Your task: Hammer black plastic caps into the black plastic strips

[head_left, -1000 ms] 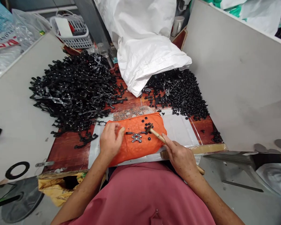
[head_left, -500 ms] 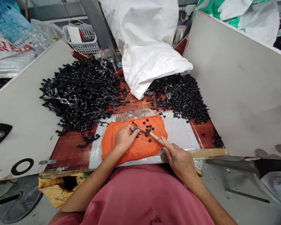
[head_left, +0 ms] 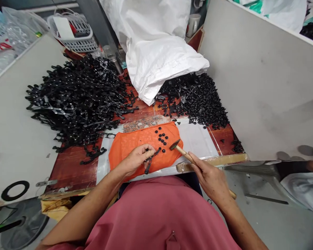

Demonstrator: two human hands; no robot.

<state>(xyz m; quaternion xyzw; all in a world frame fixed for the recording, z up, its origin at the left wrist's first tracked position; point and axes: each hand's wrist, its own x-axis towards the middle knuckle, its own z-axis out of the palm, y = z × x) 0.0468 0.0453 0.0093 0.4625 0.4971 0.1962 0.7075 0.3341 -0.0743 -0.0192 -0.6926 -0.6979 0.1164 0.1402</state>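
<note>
My left hand (head_left: 138, 157) is closed in a pinch on a black jointed plastic strip (head_left: 149, 166), which hangs over the orange cloth (head_left: 127, 142). Several small round black caps (head_left: 163, 141) lie on the cloth, just right of that hand. In my right hand (head_left: 210, 177) is a hammer (head_left: 182, 151), gripped by its wooden handle. Its head (head_left: 174, 144) is raised near the right side of the cloth, apart from the strip.
Black strips form a big pile (head_left: 78, 93) at the left, and small black pieces a heap (head_left: 200, 100) at the right. A white sack (head_left: 161, 52) droops between them. Grey partitions (head_left: 258, 86) flank the table. A basket (head_left: 80, 41) and a mug (head_left: 193, 25) stand behind.
The hammer has moved right, away from the strip. My left hand has drawn the strip nearer my body and turned it. The view has shifted slightly.
</note>
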